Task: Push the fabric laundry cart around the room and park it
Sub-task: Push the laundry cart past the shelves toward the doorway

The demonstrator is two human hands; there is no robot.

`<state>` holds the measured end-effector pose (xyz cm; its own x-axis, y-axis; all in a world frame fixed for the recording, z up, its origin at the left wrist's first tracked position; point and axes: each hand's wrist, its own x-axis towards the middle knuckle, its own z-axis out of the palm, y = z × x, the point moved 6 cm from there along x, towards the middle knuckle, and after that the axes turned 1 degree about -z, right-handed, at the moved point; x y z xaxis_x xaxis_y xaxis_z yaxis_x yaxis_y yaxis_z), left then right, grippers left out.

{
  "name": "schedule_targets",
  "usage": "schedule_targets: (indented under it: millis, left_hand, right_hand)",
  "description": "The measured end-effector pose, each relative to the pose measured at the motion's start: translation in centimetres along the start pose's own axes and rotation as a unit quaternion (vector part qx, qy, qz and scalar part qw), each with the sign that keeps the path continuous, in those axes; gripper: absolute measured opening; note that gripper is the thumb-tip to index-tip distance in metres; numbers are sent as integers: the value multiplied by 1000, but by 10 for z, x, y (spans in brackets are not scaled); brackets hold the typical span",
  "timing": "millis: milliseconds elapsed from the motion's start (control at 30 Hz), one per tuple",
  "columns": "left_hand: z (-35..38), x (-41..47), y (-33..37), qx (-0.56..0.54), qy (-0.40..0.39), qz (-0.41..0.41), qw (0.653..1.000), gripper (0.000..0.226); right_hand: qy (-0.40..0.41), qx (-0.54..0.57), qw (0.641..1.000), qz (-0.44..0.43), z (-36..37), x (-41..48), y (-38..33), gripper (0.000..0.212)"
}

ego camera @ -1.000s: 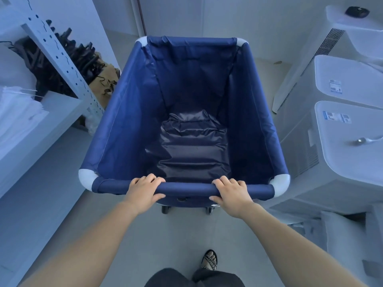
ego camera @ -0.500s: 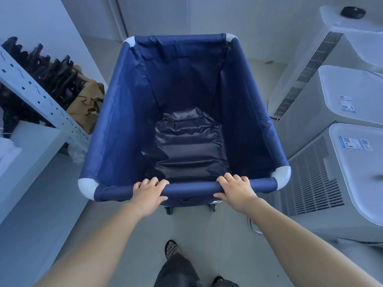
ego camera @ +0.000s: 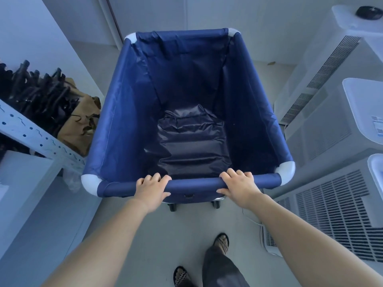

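Observation:
The blue fabric laundry cart (ego camera: pixel 116 129) fills the middle of the head view, with white plastic corners and small black wheels under its near end. It holds nothing but its dark crumpled liner at the bottom. My left hand (ego camera: pixel 150 190) wraps the padded near rail left of centre. My right hand (ego camera: pixel 240 186) grips the same rail right of centre. Both arms are stretched out straight. The cart's far wheels are hidden.
A white metal shelf rack (ego camera: pixel 39 139) with black hangers (ego camera: pixel 35 94) and a brown bag (ego camera: pixel 80 123) stands close on the left. White air-conditioner units (ego camera: pixel 331 216) line the right side. A pale wall and door frame (ego camera: pixel 113 21) lie ahead. My sandalled feet (ego camera: pixel 221 243) are on the grey floor.
The cart has rolled forward along the aisle between shelf and units. The shelf has slid back to the left, the wall ahead is closer, and my right foot has stepped forward.

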<state>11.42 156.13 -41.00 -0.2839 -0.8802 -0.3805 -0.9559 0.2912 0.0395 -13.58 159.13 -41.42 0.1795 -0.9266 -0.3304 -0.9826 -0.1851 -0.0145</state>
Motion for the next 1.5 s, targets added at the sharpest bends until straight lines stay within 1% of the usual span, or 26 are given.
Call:
schedule_targets:
  millis: [300,533,900,1133,1233,1500]
  left_hand:
    - [-44,100,-9,-13,-33,-25,999,29]
    - [-77,177,1,-15,-46,-46,998,29]
    - [-124,288,-4,-19,-46,-43,998,32]
    - [-159,372,-20,-28,-51,-51,997,30]
    - [-174,403,-23,-16,-49,-55,997,30]
    - [-203,469,-25,-5,-79,-51,996,33]
  right_hand:
    - [-4,3,1000,-22,-37,96,41,50]
    - [-9,2,1000,-28,-64,169,88,51]
    - [-10,-5,999,-31,-105,279,142,49]
    - [-11,10,1000,-8,-136,360,168,50]
    - [-14,12,1000,-3,-148,392,179,50]
    - [-16,18,1000,-4,-168,456,206,49]
